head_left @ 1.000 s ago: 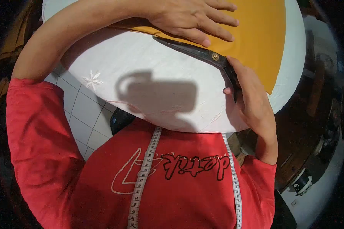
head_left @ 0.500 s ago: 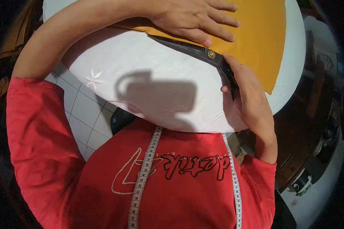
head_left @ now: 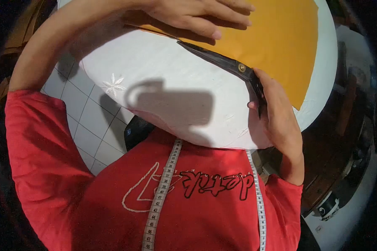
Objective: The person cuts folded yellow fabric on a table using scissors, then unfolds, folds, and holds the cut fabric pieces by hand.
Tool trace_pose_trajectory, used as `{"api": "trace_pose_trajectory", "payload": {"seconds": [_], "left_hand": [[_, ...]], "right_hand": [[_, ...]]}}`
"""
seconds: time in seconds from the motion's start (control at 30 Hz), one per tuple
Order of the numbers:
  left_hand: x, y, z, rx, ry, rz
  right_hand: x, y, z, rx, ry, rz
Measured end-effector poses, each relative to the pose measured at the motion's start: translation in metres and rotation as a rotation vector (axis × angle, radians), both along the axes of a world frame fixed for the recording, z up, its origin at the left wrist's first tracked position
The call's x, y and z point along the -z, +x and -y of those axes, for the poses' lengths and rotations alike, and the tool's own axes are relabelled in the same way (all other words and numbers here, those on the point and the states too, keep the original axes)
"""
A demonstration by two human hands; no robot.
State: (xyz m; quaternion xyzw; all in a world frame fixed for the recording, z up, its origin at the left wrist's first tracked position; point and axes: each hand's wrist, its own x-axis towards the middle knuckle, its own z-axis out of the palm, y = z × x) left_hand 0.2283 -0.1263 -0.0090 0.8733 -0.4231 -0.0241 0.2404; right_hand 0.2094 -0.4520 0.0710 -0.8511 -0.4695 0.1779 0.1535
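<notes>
My right hand (head_left: 280, 111) is wrapped around the handles of black scissors (head_left: 215, 58), whose brass pivot screw shows. The blades point to the left along the near edge of a mustard-yellow fabric piece (head_left: 280, 46) and look nearly closed. Whether fabric lies between them, I cannot tell. Over the fabric's far left part is my left hand (head_left: 192, 16), palm down with fingers stretched out and a shadow under them. Its upper part is cut off by the frame's top.
A rounded table with a white cover (head_left: 171, 62) bears the fabric; an embroidered flower marks its left side. A tape measure (head_left: 157, 201) hangs around my neck over a red shirt (head_left: 209, 221). Tiled floor (head_left: 86, 119) lies at left, dark wooden furniture (head_left: 322, 167) at right.
The scissors and my right hand have shifted slightly right and toward me. My left hand has moved a little up and left, with its fingers looking more raised off the fabric.
</notes>
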Motion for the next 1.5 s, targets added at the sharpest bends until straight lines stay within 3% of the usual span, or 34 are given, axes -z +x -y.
{"api": "trace_pose_trajectory", "payload": {"seconds": [1.5], "left_hand": [[0.026, 0.018, 0.021, -0.014, -0.068, 0.029]], "right_hand": [[0.012, 0.010, -0.006, -0.082, 0.071, 0.024]]}}
